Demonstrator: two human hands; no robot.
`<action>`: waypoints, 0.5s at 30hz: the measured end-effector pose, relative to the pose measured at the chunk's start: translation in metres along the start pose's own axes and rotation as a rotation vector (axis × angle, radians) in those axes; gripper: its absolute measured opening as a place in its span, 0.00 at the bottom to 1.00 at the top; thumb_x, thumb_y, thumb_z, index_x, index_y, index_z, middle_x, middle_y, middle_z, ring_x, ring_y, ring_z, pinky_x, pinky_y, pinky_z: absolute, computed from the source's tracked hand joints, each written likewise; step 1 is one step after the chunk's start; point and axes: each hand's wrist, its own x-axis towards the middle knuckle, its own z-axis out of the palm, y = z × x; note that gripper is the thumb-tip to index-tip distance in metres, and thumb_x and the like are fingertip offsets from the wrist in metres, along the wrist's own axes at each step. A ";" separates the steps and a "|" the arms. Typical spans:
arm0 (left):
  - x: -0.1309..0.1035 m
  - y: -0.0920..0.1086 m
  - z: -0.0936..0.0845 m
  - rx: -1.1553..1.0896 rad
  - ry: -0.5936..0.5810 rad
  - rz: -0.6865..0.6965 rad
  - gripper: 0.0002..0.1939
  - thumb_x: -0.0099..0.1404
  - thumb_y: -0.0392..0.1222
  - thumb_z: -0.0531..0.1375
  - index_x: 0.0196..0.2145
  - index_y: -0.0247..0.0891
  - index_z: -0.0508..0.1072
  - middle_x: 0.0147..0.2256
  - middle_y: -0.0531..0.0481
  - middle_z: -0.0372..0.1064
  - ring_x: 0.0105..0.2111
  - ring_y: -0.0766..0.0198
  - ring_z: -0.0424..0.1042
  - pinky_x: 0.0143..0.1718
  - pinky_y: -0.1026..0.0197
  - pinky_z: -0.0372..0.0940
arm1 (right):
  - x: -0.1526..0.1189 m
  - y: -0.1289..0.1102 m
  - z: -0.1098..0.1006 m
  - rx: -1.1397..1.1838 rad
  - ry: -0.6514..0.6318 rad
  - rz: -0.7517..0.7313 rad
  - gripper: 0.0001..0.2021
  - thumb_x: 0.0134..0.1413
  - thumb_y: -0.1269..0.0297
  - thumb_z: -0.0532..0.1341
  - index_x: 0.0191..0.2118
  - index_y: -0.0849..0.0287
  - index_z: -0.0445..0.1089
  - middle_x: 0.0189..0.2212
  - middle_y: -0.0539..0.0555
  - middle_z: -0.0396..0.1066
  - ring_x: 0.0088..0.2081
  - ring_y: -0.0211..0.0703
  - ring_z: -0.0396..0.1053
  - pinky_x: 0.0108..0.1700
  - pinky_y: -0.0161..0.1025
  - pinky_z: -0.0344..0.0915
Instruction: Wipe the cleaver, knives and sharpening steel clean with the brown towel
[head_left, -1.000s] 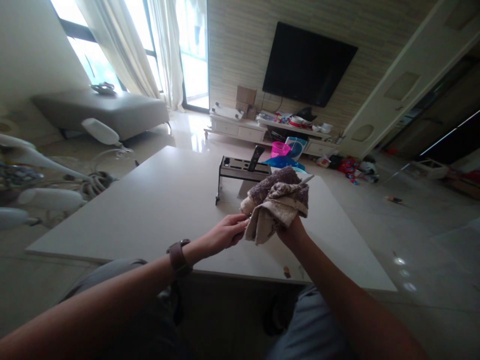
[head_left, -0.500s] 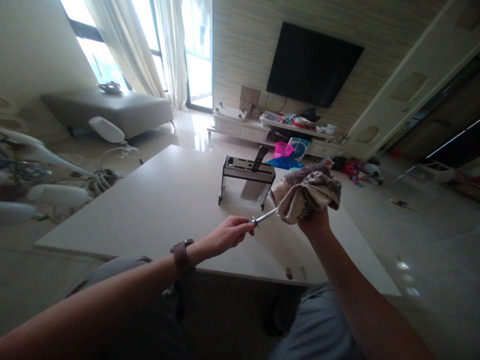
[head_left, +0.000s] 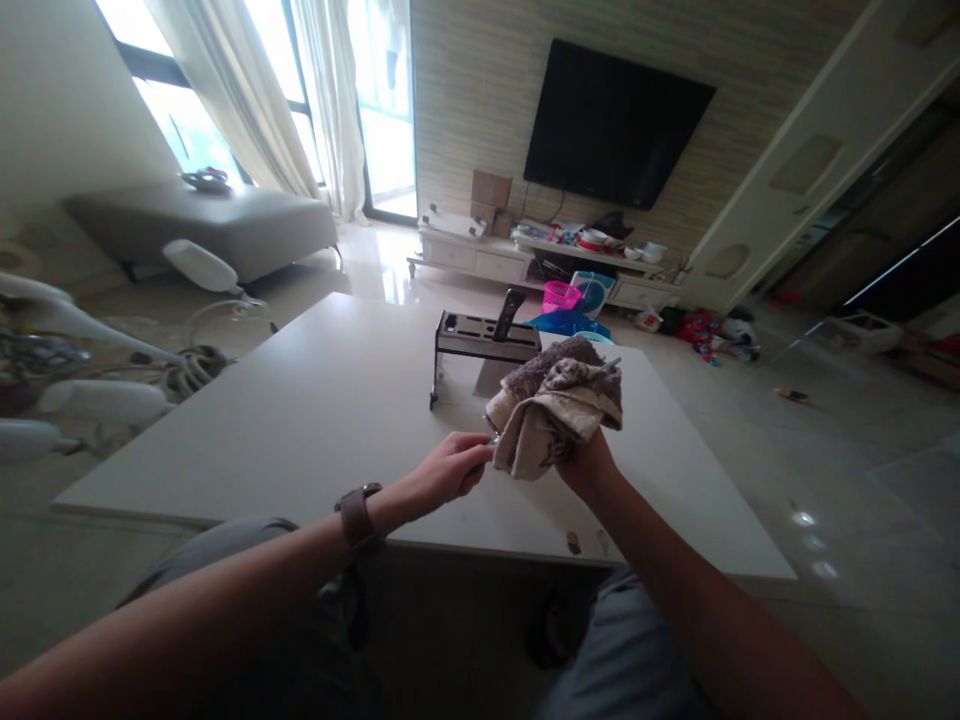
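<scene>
My left hand [head_left: 456,466], a watch on its wrist, is closed around the handle end of a honing steel [head_left: 493,439]. Most of its rod is hidden inside a bunched brown and cream towel [head_left: 551,415]; a small grey tip seems to poke out at the towel's far right. From below, my right hand [head_left: 591,466] grips the towel around the rod, close to my left fingers. Just beyond stands a knife holder [head_left: 480,338] of dark metal, with one black-handled knife [head_left: 509,314] upright in it. The towel covers the holder's right leg.
Both hands are above a white table [head_left: 300,420]. Two small items, one a yellowish figure [head_left: 574,542], lie near its front edge. A white lamp with several shades [head_left: 199,265] stands left. Past the far edge are a pink basket [head_left: 561,297] and a blue bag [head_left: 562,322].
My right hand and the towel have slid left along the rod, right up to my left hand. The bare stretch of rod is now covered. The view has shifted slightly.
</scene>
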 end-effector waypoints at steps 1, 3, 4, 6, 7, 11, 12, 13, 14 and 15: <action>0.000 0.000 0.001 -0.006 0.008 -0.002 0.16 0.60 0.54 0.60 0.29 0.37 0.68 0.15 0.62 0.53 0.13 0.73 0.50 0.14 0.69 0.45 | -0.004 0.004 0.003 -0.004 0.000 0.009 0.12 0.43 0.57 0.72 0.35 0.52 0.75 0.38 0.48 0.82 0.42 0.45 0.78 0.53 0.43 0.75; 0.001 0.001 0.002 -0.010 0.021 -0.005 0.16 0.59 0.54 0.60 0.29 0.37 0.68 0.14 0.62 0.53 0.13 0.74 0.51 0.14 0.69 0.45 | -0.010 0.011 0.007 -0.014 -0.005 0.019 0.13 0.43 0.56 0.73 0.35 0.51 0.75 0.38 0.47 0.82 0.43 0.45 0.78 0.53 0.42 0.75; 0.002 0.000 0.002 -0.009 0.025 -0.007 0.16 0.58 0.55 0.60 0.28 0.37 0.68 0.14 0.62 0.53 0.13 0.73 0.51 0.13 0.69 0.45 | -0.012 0.013 0.008 -0.017 -0.007 0.023 0.13 0.43 0.56 0.73 0.35 0.51 0.75 0.38 0.47 0.82 0.44 0.45 0.78 0.53 0.42 0.75; 0.002 0.000 0.002 -0.008 0.034 -0.007 0.17 0.57 0.55 0.60 0.27 0.38 0.67 0.14 0.61 0.53 0.12 0.73 0.51 0.13 0.69 0.45 | -0.013 0.016 0.010 -0.018 -0.010 0.033 0.11 0.46 0.55 0.71 0.35 0.51 0.74 0.38 0.47 0.82 0.45 0.45 0.78 0.53 0.43 0.75; 0.002 0.000 0.002 -0.008 0.037 -0.007 0.17 0.57 0.55 0.60 0.27 0.37 0.67 0.14 0.61 0.53 0.12 0.73 0.52 0.13 0.70 0.45 | -0.013 0.017 0.010 -0.018 -0.008 0.038 0.11 0.47 0.55 0.71 0.35 0.51 0.74 0.38 0.47 0.82 0.45 0.45 0.78 0.54 0.43 0.75; 0.001 -0.002 0.001 0.000 0.042 -0.011 0.18 0.57 0.56 0.60 0.29 0.37 0.69 0.14 0.61 0.54 0.12 0.73 0.52 0.13 0.70 0.46 | -0.013 0.016 0.012 -0.018 0.009 0.056 0.13 0.46 0.55 0.72 0.37 0.52 0.75 0.38 0.47 0.81 0.45 0.45 0.78 0.54 0.43 0.75; 0.001 -0.002 0.001 0.003 0.044 -0.014 0.18 0.57 0.57 0.60 0.29 0.37 0.69 0.14 0.61 0.53 0.12 0.73 0.52 0.12 0.70 0.46 | -0.013 0.016 0.013 -0.018 0.009 0.062 0.14 0.45 0.55 0.72 0.38 0.52 0.75 0.38 0.47 0.81 0.45 0.45 0.78 0.55 0.44 0.75; 0.001 -0.003 0.001 0.006 0.045 -0.016 0.18 0.57 0.57 0.60 0.28 0.37 0.68 0.14 0.61 0.53 0.12 0.73 0.51 0.12 0.70 0.46 | -0.013 0.015 0.014 -0.016 0.006 0.065 0.15 0.44 0.55 0.72 0.38 0.52 0.75 0.38 0.47 0.81 0.45 0.45 0.78 0.55 0.44 0.75; 0.002 -0.004 0.001 0.007 0.045 -0.017 0.18 0.57 0.57 0.60 0.28 0.37 0.68 0.14 0.61 0.53 0.12 0.73 0.51 0.12 0.70 0.46 | -0.013 0.015 0.015 -0.013 0.005 0.068 0.15 0.44 0.55 0.73 0.39 0.52 0.75 0.38 0.47 0.81 0.45 0.46 0.78 0.56 0.45 0.75; 0.002 -0.004 0.001 0.009 0.044 -0.017 0.19 0.57 0.57 0.60 0.28 0.37 0.68 0.14 0.62 0.52 0.12 0.74 0.51 0.12 0.70 0.46 | -0.014 0.015 0.015 -0.010 0.005 0.070 0.15 0.45 0.54 0.72 0.38 0.52 0.75 0.37 0.47 0.81 0.45 0.46 0.78 0.56 0.46 0.74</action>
